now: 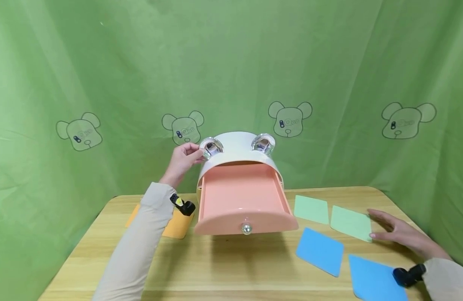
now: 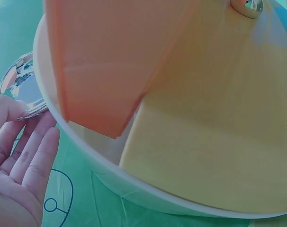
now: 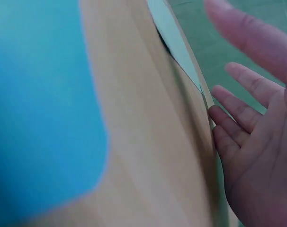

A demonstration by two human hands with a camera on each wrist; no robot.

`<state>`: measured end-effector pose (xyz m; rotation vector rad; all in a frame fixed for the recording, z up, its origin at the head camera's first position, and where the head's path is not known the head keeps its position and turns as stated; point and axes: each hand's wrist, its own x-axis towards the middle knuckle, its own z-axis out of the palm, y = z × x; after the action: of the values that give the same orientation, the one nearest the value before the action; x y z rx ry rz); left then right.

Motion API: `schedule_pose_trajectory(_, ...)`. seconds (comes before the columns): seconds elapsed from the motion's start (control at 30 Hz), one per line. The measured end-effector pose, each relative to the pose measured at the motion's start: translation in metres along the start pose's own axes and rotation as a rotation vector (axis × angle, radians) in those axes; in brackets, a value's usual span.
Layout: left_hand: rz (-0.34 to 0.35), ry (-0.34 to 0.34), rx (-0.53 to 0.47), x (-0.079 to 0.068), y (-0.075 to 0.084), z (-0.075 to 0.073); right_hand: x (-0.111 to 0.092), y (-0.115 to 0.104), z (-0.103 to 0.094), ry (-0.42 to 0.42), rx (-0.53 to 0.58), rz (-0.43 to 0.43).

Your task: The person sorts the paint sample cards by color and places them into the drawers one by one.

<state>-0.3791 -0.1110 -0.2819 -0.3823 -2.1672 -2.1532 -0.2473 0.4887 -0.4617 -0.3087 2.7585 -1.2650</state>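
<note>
Curtain (image 1: 231,62) in green fills the back of our view, and in front of it stretches the wooden worktop (image 1: 178,280). Near its far edge we have the white cabinet (image 1: 236,144), with its pink drawer (image 1: 223,223) pulled well out toward us and a yellow panel (image 2: 205,156) below it. We judge the step in hand to be steadying the cabinet with the drawer open. Our left hand (image 1: 184,161) pinches the rounded silver eye (image 1: 211,148) on its side, thumb against the shell and fingers behind. Our right hand (image 1: 406,238) lies with fingers extended and thumb apart, gripping nothing, just beside the nearer green card (image 1: 351,223); we cannot tell whether the thumb touches its corner. Another green card (image 1: 311,209) lies next to that one, two blue cards (image 1: 320,251) sit closer to us, and orange ones (image 1: 180,223) show past our left sleeve. The next move, we think, calls for keeping the cabinet still while the free hand works; sliding the drawer would mean using its small silver knob (image 1: 246,228).
</note>
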Motion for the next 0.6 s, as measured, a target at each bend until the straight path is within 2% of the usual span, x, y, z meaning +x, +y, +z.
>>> schedule_pose_trajectory(0.13,0.002,-0.001,0.005,-0.0004,0.001,-0.0001,-0.0018,0.0068,0.003,0.011,0.025,-0.02)
schedule_pose_trajectory(0.3,0.009,0.001,0.009,0.0002,0.0,0.0008,-0.0032,0.01,0.0052,0.016,-0.022,-0.024)
schedule_pose_trajectory(0.6,0.008,0.006,-0.005,0.0007,-0.0017,0.0006,-0.0019,0.0085,0.0103,0.015,-0.054,0.031)
